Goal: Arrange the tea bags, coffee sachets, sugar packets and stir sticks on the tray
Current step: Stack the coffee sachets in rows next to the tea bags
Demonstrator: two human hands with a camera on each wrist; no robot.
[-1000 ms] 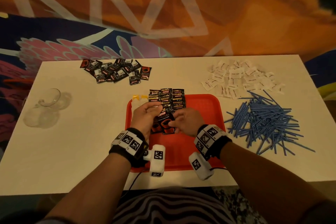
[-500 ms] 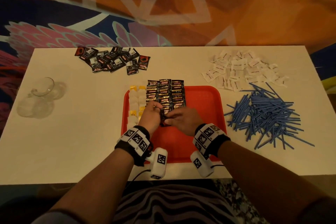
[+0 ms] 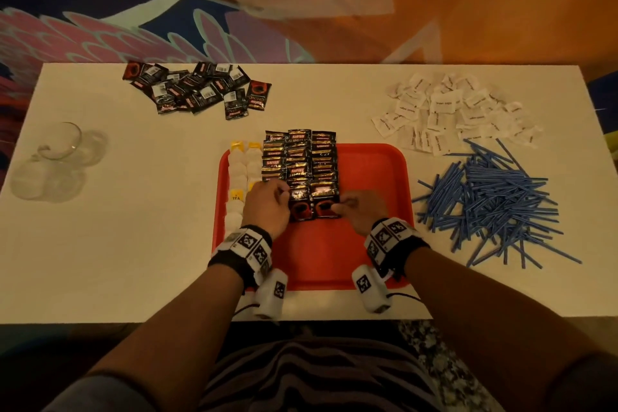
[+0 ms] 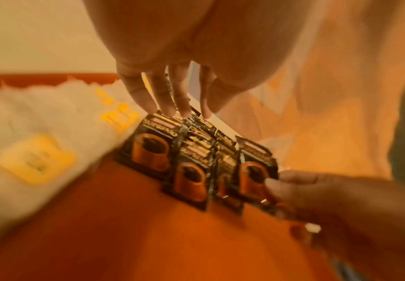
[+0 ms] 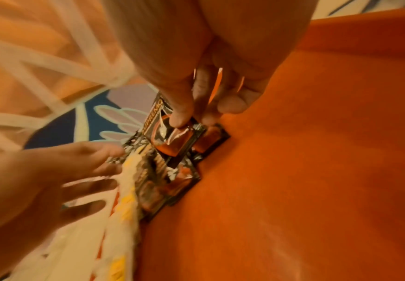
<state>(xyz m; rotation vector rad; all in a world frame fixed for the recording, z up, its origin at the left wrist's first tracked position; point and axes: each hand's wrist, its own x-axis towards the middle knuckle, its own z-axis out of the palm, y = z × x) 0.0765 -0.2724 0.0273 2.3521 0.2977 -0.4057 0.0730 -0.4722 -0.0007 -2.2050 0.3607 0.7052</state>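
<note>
Over the red tray, the left hand rests straight fingers on the rows of coffee sachets beside the tea bags, while the right hand pinches the nearest sachet at the rows' front edge.

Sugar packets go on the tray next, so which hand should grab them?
The right hand, probably. The sugar packets lie at the table's far right, beyond that hand, while the left hand sits across the tray beside the tea bags.
</note>
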